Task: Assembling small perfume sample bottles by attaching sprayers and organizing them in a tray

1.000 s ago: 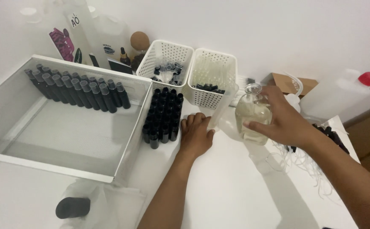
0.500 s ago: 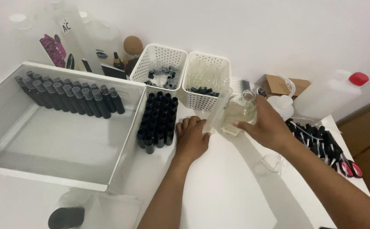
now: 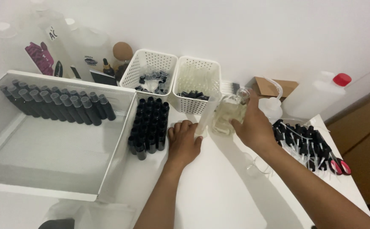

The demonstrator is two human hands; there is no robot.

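Observation:
My right hand [image 3: 255, 127] grips a clear glass bottle [image 3: 229, 112] of pale liquid, tilted left toward a tall clear tube [image 3: 206, 116]. My left hand [image 3: 184, 142] rests on the white table [image 3: 219, 195] and holds the base of that tube with its thumb and fingers. Just left of my left hand stands a block of several small black bottles [image 3: 149, 126].
A large clear tray [image 3: 117, 144] at the left holds a row of dark tubes [image 3: 57, 106]. Two white perforated baskets [image 3: 149, 70] [image 3: 197, 80] stand at the back. Black spray pumps [image 3: 306, 142] and red scissors [image 3: 340, 165] lie at the right, near a white jug with a red cap [image 3: 316, 93].
My right hand has moved the glass bottle left and lower, closer to the tube. My left hand has stayed by the tube's base. The view has shifted slightly.

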